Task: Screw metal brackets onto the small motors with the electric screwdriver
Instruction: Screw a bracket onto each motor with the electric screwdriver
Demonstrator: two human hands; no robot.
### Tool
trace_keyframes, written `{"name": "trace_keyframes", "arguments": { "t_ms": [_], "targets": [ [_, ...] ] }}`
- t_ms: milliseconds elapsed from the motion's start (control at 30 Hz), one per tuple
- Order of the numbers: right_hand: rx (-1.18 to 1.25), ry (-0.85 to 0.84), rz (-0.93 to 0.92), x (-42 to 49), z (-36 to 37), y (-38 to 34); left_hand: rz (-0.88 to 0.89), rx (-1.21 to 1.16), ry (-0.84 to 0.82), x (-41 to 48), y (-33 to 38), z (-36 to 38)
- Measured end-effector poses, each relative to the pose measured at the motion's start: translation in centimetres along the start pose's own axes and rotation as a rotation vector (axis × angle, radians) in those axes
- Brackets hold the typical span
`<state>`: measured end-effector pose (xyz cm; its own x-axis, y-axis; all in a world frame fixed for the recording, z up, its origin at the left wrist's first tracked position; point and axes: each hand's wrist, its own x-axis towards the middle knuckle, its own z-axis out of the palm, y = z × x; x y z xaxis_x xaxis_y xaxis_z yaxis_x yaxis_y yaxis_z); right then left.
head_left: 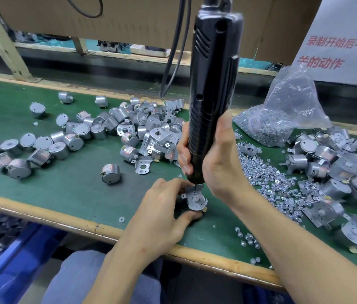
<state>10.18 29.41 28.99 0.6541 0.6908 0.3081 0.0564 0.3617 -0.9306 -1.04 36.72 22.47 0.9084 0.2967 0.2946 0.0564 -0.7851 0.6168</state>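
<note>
Near the worktop (68, 194) edge, left hand (162, 213) fingers clamped the motor (195, 202) steady under its bracket (191, 190); right hand (217, 159) fingers wrapped the electric screwdriver (212, 84), bit down.

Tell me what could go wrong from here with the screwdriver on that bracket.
1. The left hand holds the motor with no fixture, fingers close beside the bit; if the electric screwdriver slips off the screw, it could hit them.
2. The bracket is only pinched in place, so the torque might twist it off line.
3. Loose screws lie near the table edge; the right forearm could sweep them off.
</note>
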Motion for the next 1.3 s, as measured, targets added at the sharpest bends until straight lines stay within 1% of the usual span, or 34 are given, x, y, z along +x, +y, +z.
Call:
{"name": "trace_keyframes", "arguments": {
  "t_ms": [267, 333, 400, 500, 567, 733, 900, 1133, 1300],
  "targets": [
    [-0.045, 0.072, -0.046, -0.1, 0.3, 0.3, -0.012, -0.009, -0.021, -0.1, 0.0, -0.1],
    [-0.045, 0.063, -0.047, -0.1, 0.1, 0.5, 0.0, -0.005, -0.024, -0.1, 0.2, -0.1],
    [-0.006, -0.013, -0.05, -0.1, -0.4, 0.7, 0.007, -0.004, -0.023, -0.1, 0.2, -0.2],
    [0.117, -0.162, -0.044, 0.1, -1.7, 0.2, 0.019, -0.009, -0.031, -0.1, 0.1, -0.2],
    [0.133, -0.184, -0.05, 0.7, -2.8, -0.5, 0.009, -0.016, -0.029, -0.2, 0.1, -0.2],
    [0.023, -0.066, -0.058, 1.4, -5.8, -0.9, 0.026, 0.001, -0.025, -0.3, 0.0, -0.1],
    [-0.004, 0.005, -0.03, 1.5, -6.6, -0.2, 0.046, 0.041, -0.018, -0.3, 0.0, 0.0],
    [0.004, 0.065, -0.042, 1.7, -6.5, 0.6, 0.035, 0.04, -0.018, -0.3, 0.2, -0.1],
    [0.014, 0.078, -0.041, 1.7, -6.5, 1.0, 0.027, 0.037, -0.03, -0.3, 0.3, -0.1]
  ]
}}
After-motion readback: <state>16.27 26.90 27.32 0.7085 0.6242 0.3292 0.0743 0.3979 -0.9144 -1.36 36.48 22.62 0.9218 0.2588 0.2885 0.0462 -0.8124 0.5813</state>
